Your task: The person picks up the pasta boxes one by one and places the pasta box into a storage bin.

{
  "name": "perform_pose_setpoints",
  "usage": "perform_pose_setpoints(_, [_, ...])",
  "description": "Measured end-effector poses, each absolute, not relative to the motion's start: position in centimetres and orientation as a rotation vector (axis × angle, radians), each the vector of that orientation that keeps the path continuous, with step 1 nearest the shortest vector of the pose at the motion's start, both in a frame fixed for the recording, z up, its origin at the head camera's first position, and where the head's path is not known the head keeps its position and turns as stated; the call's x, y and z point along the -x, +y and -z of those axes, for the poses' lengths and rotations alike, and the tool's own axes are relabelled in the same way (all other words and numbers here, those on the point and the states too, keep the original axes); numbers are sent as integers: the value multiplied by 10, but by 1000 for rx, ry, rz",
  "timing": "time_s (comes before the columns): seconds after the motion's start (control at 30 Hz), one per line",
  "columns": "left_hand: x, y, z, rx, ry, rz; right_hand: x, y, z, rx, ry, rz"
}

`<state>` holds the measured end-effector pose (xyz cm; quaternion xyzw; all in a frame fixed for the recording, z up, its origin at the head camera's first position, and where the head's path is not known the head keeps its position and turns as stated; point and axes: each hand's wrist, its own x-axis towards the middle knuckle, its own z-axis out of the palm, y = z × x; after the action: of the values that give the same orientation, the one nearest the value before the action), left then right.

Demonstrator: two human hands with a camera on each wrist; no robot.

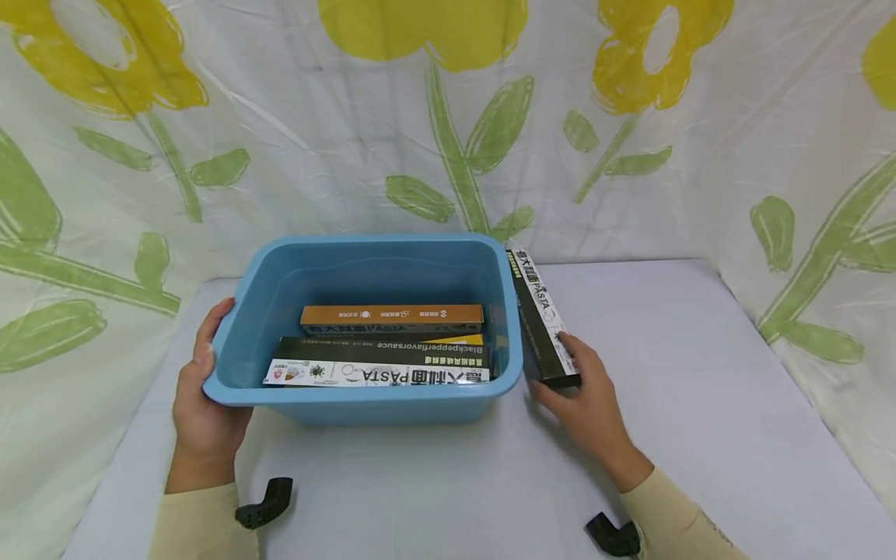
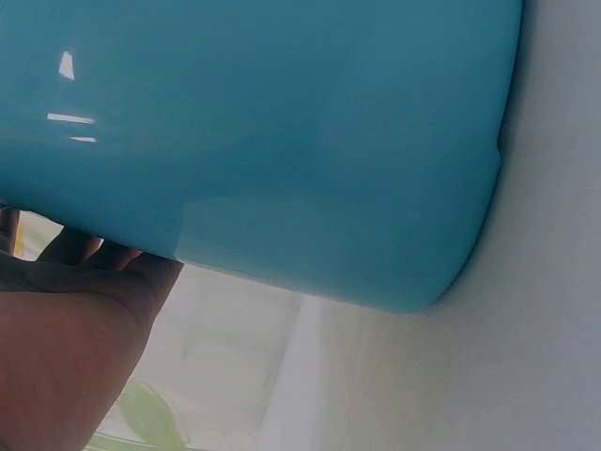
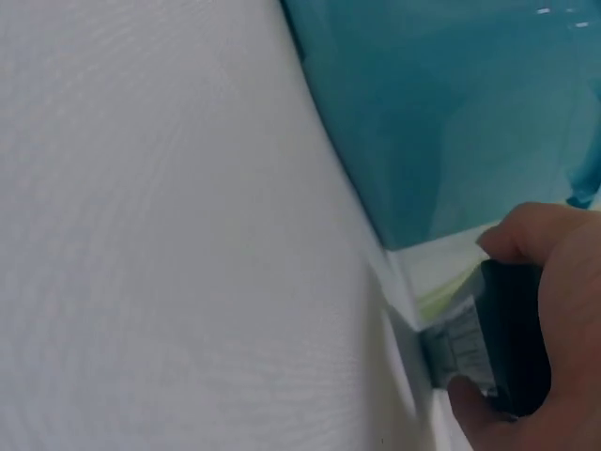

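A light blue plastic tub (image 1: 364, 411) stands on the table with several pasta boxes in it. Among them are a box with an orange side (image 1: 392, 315) and a black-and-white box (image 1: 378, 362). My left hand (image 1: 210, 408) grips the tub's left rim; in the left wrist view, part of that hand is hidden behind the blue wall. To the right of the tub is another black-and-white pasta box (image 1: 540, 311), its long side pointing away from me. Thumb and fingers of my right hand (image 1: 591, 397) pinch its near end, which also shows in the right wrist view.
White cloth covers the table (image 1: 420, 490). Behind and at both sides hangs a pale curtain (image 1: 294, 155) printed with yellow flowers and green leaves. A black curved piece (image 1: 266, 504) sits at the left wrist, and a similar black piece (image 1: 613, 535) at the right.
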<state>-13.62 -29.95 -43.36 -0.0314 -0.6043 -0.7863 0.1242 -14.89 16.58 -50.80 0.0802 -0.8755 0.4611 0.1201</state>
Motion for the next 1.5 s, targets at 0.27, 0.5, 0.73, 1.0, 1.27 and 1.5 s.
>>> perform_pose_setpoints(0.27, [136,-299,433,88,-1760,2291,147,165,505,-190,-2435,-1435])
perform_pose_setpoints(0.5, [135,-298,432,82,-1765,2286,145,164,502,-161,-2328,-1509])
perform_pose_setpoints(0.73, [136,-298,433,74,-1773,2276,146,163,501,-133,-2371,-1409])
perform_pose_setpoints(1.0, [136,-298,432,64,-1777,2271,146,163,497,-110,-2356,-1355])
perform_pose_setpoints(1.27, [137,-299,434,68,-1770,2276,146,163,494,-133,-2270,-1462])
perform_pose_setpoints(1.5, [136,-299,433,58,-1766,2277,147,166,495,-110,-2229,-1477])
